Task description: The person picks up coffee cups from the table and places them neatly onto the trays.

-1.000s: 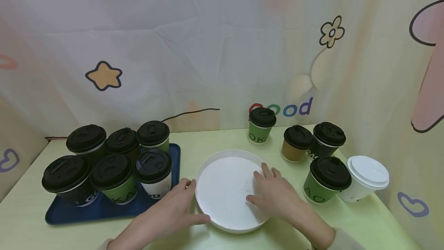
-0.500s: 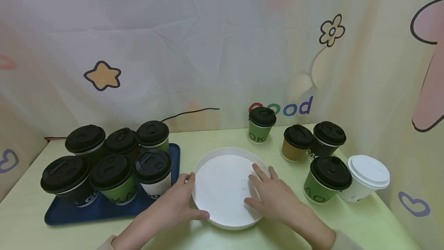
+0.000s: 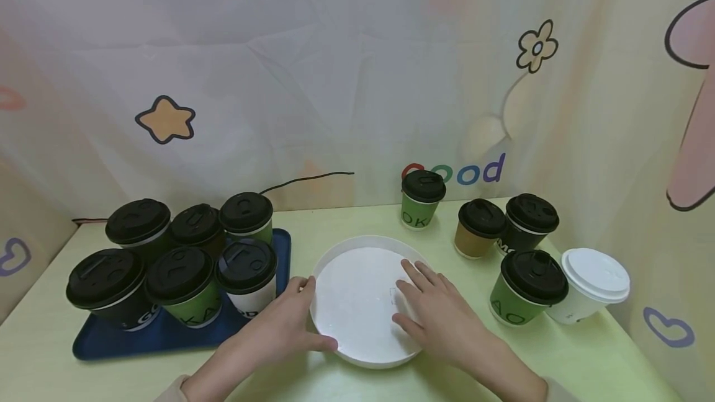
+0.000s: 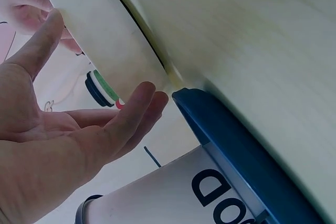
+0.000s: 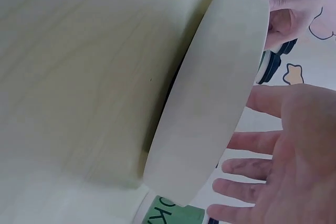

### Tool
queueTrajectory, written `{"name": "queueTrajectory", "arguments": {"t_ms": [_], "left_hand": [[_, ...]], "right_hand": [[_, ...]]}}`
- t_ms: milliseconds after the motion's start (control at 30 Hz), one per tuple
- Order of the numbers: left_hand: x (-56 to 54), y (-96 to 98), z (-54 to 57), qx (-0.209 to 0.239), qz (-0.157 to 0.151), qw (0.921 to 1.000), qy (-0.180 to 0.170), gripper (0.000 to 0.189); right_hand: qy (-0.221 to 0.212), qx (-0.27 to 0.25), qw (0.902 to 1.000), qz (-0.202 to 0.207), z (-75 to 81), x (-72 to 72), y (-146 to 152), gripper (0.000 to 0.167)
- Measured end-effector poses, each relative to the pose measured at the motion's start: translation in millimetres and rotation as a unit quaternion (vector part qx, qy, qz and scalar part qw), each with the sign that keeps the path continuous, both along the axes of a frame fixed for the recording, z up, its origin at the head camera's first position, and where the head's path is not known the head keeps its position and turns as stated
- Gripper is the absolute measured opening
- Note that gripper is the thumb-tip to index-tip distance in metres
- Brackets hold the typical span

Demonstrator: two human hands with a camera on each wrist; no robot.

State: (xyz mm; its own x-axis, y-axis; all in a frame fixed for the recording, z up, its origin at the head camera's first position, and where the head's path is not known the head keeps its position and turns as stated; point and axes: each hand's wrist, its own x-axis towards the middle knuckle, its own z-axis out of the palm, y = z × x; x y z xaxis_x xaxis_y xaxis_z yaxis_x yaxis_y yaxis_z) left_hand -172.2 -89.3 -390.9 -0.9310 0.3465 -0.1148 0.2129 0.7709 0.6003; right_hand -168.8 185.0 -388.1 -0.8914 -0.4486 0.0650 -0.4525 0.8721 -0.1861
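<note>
Room behind dish (image 3: 365, 303), cups (image 3: 527, 289) either side

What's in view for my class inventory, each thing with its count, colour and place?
Shallow round white dish: 1, white, middle of table
Rectangular blue tray: 1, blue, left
Tapered black-lidded cups: 6, green, black, white or dark, on tray
Other black-lidded cups: 4, two green, one brown, one black, right
Tapered white-lidded cup: 1, white, far right
Flat pale table: 1, yellow-green, underneath
Printed fabric backdrop: 1, pale, behind
Beige sleeves: 2, beige, at wrists
Left hand: 1, bare, dish's left rim
Right hand: 1, bare, dish's right side
</note>
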Motion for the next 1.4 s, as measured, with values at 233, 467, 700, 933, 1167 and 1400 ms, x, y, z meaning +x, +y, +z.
{"name": "queueTrajectory", "arguments": {"t_ms": [233,467,700,933,1167,1400], "left_hand": [[0.8,-0.8,0.7,0.003,0.001,1.0,-0.004,0.116],[-0.2,-2.0,0.5,0.008,-0.002,1.0,-0.003,0.115],[-1.1,-4.5,0.9,0.014,-0.005,0.9999,-0.005,0.111],[-2.5,-5.8,0.3,0.012,-0.01,0.9998,-0.012,0.107],[-3.0,-7.4,0.3,0.022,-0.002,0.9997,-0.01,0.108],[-4.0,-8.2,0.5,0.046,-0.001,0.9989,0.002,0.109]], "right_hand": [[0.029,-0.047,0.9984,-0.014,-1.5,0.6,6,0.044],[0.044,-0.131,0.9898,-0.034,-8.4,5.1,17,0.026],[0.145,-0.217,0.9652,-0.017,-14.4,10.7,28,0.018],[0.122,-0.221,0.9673,-0.019,-10.7,16.4,42,0.016],[0.052,-0.171,0.98,-0.088,-3.4,27.8,58,0.013],[-0.052,-0.14,0.9723,-0.18,1.0,43.9,81,0.039]]}}
